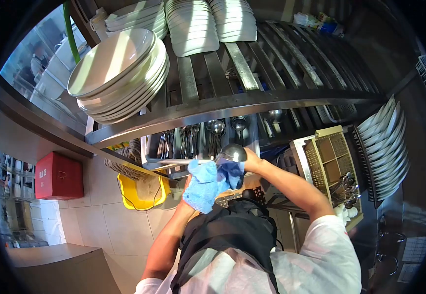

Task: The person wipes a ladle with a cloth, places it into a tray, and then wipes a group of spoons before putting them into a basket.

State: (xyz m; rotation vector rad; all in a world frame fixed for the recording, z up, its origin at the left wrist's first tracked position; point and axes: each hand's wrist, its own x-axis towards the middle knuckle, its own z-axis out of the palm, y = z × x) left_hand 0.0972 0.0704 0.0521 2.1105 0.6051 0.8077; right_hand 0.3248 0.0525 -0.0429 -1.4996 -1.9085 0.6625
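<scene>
A steel ladle (233,152) is held crosswise in front of me, its bowl on the right and its handle running left. My right hand (253,161) is closed at the bowl, with a dark blue part of cloth (231,175) pressed below it. A light blue cloth (202,188) drapes over my left hand (188,188), hiding most of its fingers; it is gripped around the handle side. Just beyond the ladle, a grey cutlery tray (198,159) holds forks, spoons and ladles in separate compartments.
A slatted steel shelf (240,63) above carries stacked white bowls (112,66) and plates (191,29). At right are a cutlery rack (328,152) and upright plates (384,147). A yellow bucket (137,196) and red box (58,176) stand at left.
</scene>
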